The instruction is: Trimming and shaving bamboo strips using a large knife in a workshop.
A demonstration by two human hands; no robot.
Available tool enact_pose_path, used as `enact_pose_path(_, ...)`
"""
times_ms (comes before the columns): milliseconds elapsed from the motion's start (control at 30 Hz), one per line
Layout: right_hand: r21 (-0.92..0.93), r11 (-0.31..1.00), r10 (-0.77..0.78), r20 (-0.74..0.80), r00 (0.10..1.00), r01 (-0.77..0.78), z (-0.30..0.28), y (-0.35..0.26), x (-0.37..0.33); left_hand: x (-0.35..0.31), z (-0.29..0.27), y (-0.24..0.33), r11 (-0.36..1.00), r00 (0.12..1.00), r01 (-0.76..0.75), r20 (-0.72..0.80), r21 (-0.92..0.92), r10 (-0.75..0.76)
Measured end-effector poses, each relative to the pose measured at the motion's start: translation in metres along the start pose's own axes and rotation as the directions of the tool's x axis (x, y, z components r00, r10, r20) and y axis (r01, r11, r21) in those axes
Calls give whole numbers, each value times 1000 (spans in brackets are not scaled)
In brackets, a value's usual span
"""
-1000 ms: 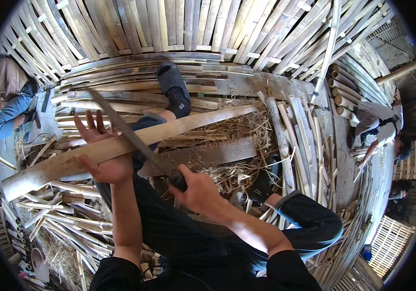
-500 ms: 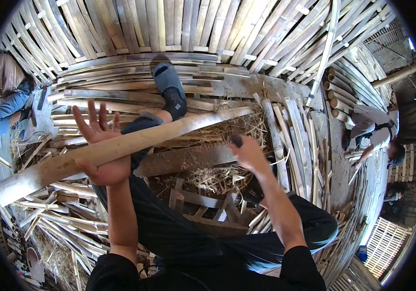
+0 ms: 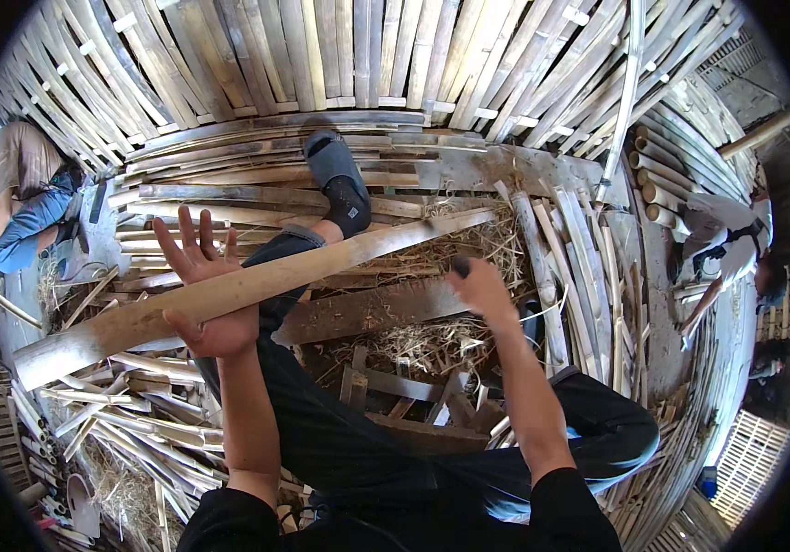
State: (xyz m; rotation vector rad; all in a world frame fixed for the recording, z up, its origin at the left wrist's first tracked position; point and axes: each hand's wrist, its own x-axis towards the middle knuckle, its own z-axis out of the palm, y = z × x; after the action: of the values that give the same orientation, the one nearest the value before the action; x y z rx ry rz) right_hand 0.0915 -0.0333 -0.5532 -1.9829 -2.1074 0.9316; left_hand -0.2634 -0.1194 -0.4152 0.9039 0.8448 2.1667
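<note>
A long split bamboo strip (image 3: 321, 267) slants across in front of me, from the lower left up to the right. My left hand (image 3: 215, 304) is under it, palm up with fingers spread; the strip rests across the palm between thumb and fingers. My right hand (image 3: 485, 293), slightly blurred, is closed around a short dark handle (image 3: 460, 267); the rest of that tool cannot be made out. Between my hands, below the strip, lies a wide flat brown board (image 3: 358, 313) whose far end reaches close to my right hand.
Pale shavings (image 3: 422, 342) lie around the board, beside a low wooden frame (image 3: 399, 388). Split bamboo pieces (image 3: 137, 419) are piled at left, others (image 3: 570, 267) at right. My sandalled foot (image 3: 335, 170) is ahead. One person (image 3: 31, 198) works at left, another (image 3: 726, 235) at right.
The whole scene has shifted slightly to the right in view. My left hand and the bamboo strip keep the same position relative to each other; my right hand stays closed.
</note>
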Motion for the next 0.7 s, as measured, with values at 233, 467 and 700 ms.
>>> enact_pose_path(233,166,982,53,211,976,-89,-49,-70,-45,2,3,5,999,1000,7,26,34,-8)
enact_pose_path(467,322,900,-332,75,940,292,36,-149,-125,1,-8,-7,999,998,-6,-63,-32,4)
enact_pose_path(700,108,981,179,-202,963,-160,74,-27,-38,-3,-13,-5,998,997,-8,-72,-56,4)
